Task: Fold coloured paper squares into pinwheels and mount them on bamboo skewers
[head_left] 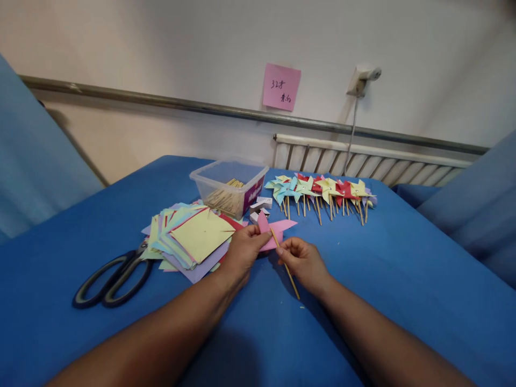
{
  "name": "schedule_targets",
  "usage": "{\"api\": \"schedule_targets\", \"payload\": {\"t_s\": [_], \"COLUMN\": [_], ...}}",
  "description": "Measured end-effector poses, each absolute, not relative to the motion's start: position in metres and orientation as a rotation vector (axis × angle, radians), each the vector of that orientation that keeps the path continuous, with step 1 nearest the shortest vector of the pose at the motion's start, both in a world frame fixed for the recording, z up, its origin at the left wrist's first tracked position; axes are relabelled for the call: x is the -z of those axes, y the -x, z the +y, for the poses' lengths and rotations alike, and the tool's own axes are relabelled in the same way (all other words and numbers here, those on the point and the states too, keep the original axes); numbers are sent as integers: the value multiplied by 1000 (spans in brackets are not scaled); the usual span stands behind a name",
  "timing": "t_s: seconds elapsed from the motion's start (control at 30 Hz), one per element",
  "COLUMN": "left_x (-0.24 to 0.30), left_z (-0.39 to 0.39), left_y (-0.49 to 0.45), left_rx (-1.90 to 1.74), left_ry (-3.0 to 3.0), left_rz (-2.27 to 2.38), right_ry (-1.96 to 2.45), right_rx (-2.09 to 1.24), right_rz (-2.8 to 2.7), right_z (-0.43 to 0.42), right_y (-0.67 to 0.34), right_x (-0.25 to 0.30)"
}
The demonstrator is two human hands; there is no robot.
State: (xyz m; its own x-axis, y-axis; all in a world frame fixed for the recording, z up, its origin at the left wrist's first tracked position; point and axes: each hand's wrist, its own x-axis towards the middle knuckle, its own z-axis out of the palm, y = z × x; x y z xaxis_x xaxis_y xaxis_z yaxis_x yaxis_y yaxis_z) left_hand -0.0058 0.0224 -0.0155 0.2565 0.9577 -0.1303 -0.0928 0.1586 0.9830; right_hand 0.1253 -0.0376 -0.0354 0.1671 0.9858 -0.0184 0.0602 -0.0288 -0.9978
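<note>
My left hand (242, 251) pinches a pink paper pinwheel (273, 231) just above the blue table (403, 279). My right hand (303, 262) is closed around a thin wooden stick (287, 266) whose upper end meets the back of the pinwheel; its lower end points toward me. Both hands sit near the table's middle. A stack of cut coloured paper squares (189, 239) lies just left of my left hand.
Black-handled scissors (113, 277) lie at the left. A clear plastic tub (228, 188) holding sticks stands behind the paper. A row of several finished pinwheels (322, 191) lies at the back right. Small white boxes (260, 207) sit beside the tub. A pink note (281, 87) hangs on the wall.
</note>
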Motion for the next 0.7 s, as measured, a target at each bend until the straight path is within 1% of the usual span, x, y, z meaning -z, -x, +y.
{"api": "schedule_targets", "payload": {"t_s": [0.7], "left_x": [13], "left_z": [21], "left_y": [4], "left_rx": [-971], "left_ry": [-1130], "left_rz": [1044], "right_ry": [1268], "right_rx": [-1109], "right_rz": [-1106], "right_z": [-42], "right_y": [-121], "right_x": [32]}}
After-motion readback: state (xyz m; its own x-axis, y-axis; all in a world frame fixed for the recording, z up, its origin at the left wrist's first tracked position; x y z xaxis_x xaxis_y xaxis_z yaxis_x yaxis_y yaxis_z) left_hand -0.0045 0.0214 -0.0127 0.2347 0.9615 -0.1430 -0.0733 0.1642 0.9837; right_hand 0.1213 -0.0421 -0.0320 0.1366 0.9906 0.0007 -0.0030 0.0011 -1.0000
